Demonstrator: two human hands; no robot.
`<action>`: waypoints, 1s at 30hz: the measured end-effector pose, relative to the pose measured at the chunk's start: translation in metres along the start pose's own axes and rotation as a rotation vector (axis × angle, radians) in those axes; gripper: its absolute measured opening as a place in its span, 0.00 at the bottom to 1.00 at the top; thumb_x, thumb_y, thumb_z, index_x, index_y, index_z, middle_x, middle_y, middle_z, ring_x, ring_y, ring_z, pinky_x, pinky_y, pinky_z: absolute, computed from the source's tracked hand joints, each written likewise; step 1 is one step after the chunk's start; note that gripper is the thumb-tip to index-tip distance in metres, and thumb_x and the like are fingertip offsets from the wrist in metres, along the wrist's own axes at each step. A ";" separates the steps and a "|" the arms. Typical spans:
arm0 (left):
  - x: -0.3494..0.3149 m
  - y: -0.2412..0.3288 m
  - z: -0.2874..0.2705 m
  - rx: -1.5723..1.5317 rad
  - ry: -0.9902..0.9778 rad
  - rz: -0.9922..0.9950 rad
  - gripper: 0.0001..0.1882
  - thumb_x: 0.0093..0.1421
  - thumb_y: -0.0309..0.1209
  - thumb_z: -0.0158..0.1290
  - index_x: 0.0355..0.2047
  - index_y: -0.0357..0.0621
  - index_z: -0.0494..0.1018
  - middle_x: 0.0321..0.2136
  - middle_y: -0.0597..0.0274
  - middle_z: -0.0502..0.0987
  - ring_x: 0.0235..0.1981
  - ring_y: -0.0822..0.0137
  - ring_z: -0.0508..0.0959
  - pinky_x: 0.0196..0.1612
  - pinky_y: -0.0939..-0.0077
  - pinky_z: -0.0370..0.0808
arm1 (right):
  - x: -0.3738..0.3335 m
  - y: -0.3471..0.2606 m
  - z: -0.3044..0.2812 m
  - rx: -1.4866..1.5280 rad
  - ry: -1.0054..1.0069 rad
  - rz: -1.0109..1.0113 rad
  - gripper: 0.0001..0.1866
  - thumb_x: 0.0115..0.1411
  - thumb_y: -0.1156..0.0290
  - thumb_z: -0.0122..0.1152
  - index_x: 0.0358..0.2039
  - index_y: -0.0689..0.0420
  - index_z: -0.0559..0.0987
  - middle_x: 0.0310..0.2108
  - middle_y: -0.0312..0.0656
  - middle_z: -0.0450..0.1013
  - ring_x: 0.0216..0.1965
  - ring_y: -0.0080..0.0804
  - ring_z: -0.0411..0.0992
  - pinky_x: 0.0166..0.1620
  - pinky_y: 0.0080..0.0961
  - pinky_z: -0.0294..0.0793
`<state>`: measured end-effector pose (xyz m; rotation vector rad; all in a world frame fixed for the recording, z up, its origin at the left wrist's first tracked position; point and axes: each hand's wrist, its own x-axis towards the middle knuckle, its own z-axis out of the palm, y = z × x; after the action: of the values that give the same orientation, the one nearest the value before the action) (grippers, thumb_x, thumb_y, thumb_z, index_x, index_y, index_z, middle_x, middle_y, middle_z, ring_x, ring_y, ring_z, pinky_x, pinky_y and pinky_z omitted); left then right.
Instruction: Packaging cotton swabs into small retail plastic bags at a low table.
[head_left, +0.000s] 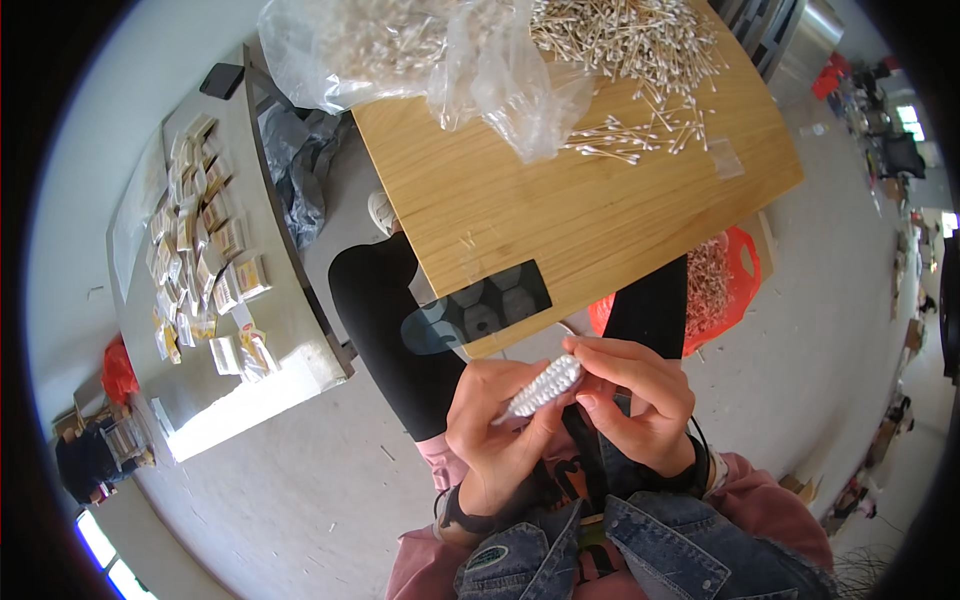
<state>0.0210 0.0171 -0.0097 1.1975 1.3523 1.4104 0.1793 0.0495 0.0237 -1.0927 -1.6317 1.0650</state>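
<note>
In front of my chest, a bundle of cotton swabs [545,388] is held with its white tips facing up. My left hand [495,415] is closed around the bundle's left side, thumb along its near edge. The fingertips of my right hand [640,400] pinch its right end. Past my hands, a dark phone [490,305] lies at the near edge of the wooden table [480,195]. A large pile of loose cotton swabs [640,45] covers the far right of the tabletop, with a few strays nearer me.
A clear plastic bag [400,50] of swabs sits at the table's far left. Many small packs [205,245] are heaped on a metal table [290,350] to my left. A red bag [745,275] holding swabs stands below the table's right side.
</note>
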 end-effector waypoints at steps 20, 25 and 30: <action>0.008 -0.005 -0.006 -0.398 -0.020 -0.178 0.18 0.45 0.23 0.70 0.38 0.36 0.80 0.35 0.58 0.78 0.37 0.69 0.75 0.42 0.76 0.70 | -0.017 0.010 -0.009 0.169 -0.073 0.381 0.13 0.53 0.76 0.71 0.40 0.62 0.82 0.37 0.35 0.79 0.33 0.15 0.71 0.32 0.13 0.65; 0.007 -0.004 -0.006 -0.430 -0.041 -0.243 0.17 0.47 0.22 0.69 0.38 0.35 0.80 0.35 0.59 0.78 0.37 0.69 0.75 0.43 0.77 0.70 | -0.016 0.010 -0.009 0.155 -0.087 0.337 0.13 0.53 0.76 0.72 0.39 0.62 0.82 0.34 0.35 0.78 0.32 0.17 0.71 0.33 0.15 0.66; 0.008 -0.006 -0.005 -0.611 -0.065 -0.301 0.16 0.51 0.21 0.66 0.41 0.35 0.78 0.36 0.61 0.78 0.39 0.70 0.76 0.44 0.77 0.72 | -0.016 0.009 -0.010 0.141 -0.045 0.269 0.15 0.50 0.74 0.74 0.38 0.62 0.82 0.34 0.36 0.77 0.30 0.19 0.70 0.31 0.17 0.64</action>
<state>0.0140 0.0239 -0.0146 0.6034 0.9061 1.4036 0.1943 0.0378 0.0145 -1.2240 -1.4466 1.3666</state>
